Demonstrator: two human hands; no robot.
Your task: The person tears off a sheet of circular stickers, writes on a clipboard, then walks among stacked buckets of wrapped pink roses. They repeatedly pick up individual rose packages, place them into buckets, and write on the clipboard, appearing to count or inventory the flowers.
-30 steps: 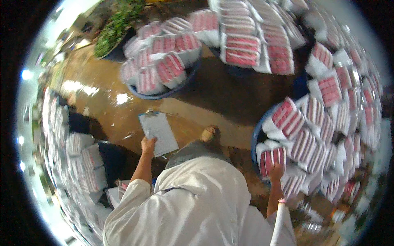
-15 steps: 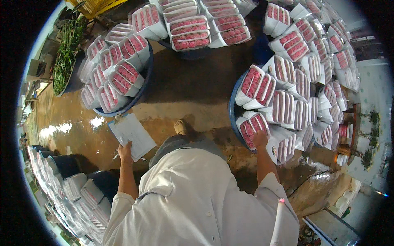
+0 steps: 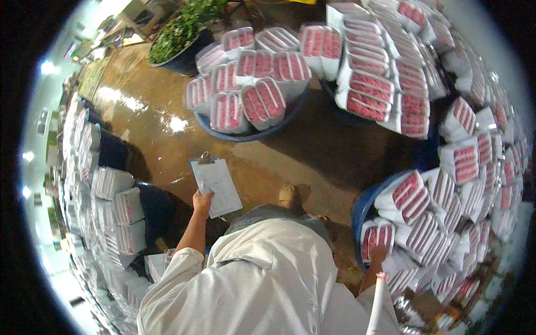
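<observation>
Gripping the clipboard (image 3: pixel 215 187) by its lower edge, my left hand (image 3: pixel 202 202) holds it over the wet floor (image 3: pixel 167 139). My right hand (image 3: pixel 378 254) touches a wrapped bundle (image 3: pixel 375 239) in the blue tub (image 3: pixel 362 209); its grasp I cannot tell.

Glossy wet floor (image 3: pixel 151 128); matt paper on clipboard (image 3: pixel 215 187).

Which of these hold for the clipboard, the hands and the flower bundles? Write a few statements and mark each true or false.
1. The left hand holds a clipboard. True.
2. The right hand holds a pen. False: it rests on a wrapped flower bundle.
3. The bundles by the right hand stand in a blue tub. True.
4. The floor is dry carpet. False: it is brown, wet and shiny.
</observation>
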